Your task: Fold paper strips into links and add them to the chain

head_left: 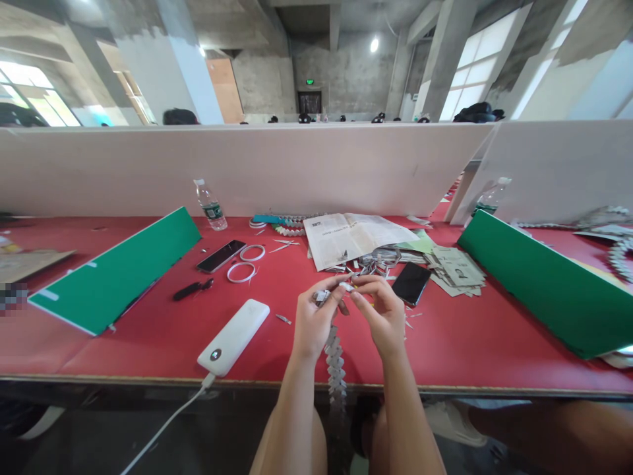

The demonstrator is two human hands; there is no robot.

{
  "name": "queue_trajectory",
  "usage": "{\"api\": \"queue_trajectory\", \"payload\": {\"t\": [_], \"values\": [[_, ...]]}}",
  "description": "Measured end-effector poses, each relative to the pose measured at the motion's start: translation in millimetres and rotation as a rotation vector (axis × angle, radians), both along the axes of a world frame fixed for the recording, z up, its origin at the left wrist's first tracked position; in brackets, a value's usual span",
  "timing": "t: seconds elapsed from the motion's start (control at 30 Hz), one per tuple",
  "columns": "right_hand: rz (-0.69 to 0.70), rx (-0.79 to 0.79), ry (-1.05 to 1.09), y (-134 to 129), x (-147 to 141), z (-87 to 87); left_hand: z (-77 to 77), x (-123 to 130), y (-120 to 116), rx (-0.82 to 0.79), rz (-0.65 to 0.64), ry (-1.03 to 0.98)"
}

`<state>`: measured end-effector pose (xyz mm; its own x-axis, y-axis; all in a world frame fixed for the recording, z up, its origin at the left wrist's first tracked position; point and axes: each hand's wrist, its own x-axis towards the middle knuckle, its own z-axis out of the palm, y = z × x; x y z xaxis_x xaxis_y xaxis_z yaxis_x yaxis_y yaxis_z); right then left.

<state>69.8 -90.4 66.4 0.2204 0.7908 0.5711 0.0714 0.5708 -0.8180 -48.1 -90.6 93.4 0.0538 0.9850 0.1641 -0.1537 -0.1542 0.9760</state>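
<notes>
My left hand (316, 320) is closed around the upper end of a folded paper chain (335, 363), which hangs down over the table's front edge. At the fingertips of my right hand (383, 310) is a small white paper piece (347, 287), pinched where both hands meet. Beyond my hands lies a heap of folded paper strips (373, 262), partly covered by a large printed sheet (351, 237). My fingers hide part of the chain's top end.
Left of my hands are a white power bank (235, 336) with a cable, two tape rolls (241, 272), a phone (221, 256) and a bottle (211, 208). Another phone (411, 284) and printed papers (457, 269) lie right. Green panels (548, 284) stand at both sides; a person's leg shows lower right.
</notes>
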Motion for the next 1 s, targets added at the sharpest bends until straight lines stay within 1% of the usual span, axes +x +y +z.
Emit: {"api": "queue_trajectory", "payload": {"t": [0.13,0.2,0.33,0.4,0.47,0.57,0.63,0.7,0.77,0.87,1.0], "values": [[-0.024,-0.065,0.058,4,-1,-1.9,1.3,-1,-1,0.015,-0.016,0.067],[0.028,-0.142,0.133,6,-2,-3.0,0.3,0,0,0.030,-0.021,0.069],[0.197,-0.247,0.285,8,-4,-4.3,-2.3,5,1,0.047,-0.041,0.008],[0.215,-0.266,0.326,9,-4,-5.0,-1.8,5,1,0.038,-0.034,-0.035],[0.194,-0.298,0.348,9,-3,-6.2,0.0,3,0,0.003,-0.024,-0.129],[0.142,-0.353,0.368,10,-2,-8.9,2.8,-6,1,-0.083,-0.071,-0.412],[0.134,-0.367,0.386,11,-2,-10.2,3.1,-13,2,-0.120,-0.101,-0.582],[0.159,-0.361,0.408,11,-3,-10.0,2.1,-19,5,-0.144,-0.097,-0.652],[0.202,-0.350,0.413,10,-5,-8.1,0.9,-23,7,-0.157,-0.089,-0.639],[0.248,-0.328,0.400,7,-9,-2.9,0.4,-24,9,-0.141,-0.082,-0.558],[0.220,-0.259,0.364,1,-18,6.9,1.9,-20,6,-0.124,-0.035,-0.473]]}}
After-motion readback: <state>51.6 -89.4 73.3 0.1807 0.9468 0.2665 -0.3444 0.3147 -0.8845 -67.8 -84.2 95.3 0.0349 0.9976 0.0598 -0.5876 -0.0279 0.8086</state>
